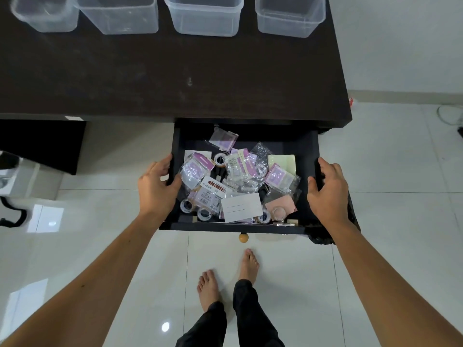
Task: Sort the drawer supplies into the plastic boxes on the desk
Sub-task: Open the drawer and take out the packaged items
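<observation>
Glossy white floor tiles surround a dark wooden tabletop, seen from above by a person standing barefoot before it. Four clear plastic boxes stand in a row along the far edge of the tabletop, side by side, with nothing visible inside them. Below the near edge, a dark drawer is pulled out, with a round wooden knob on its front. The left hand holds the drawer's left wall, thumb curled inside and fingers wrapped around the outer face, so this grip is clamped on the wall. The right hand takes the right wall the same way, fingers curled over its top edge. Inside the drawer lies a jumbled heap of supplies: a packet labelled sticky note, clear tape rolls near the front left, purple-carded packets in clear bags, a pale yellow note pad toward the right, a white card at the front, and a pink pad just beside it. All the supplies are in the drawer.
</observation>
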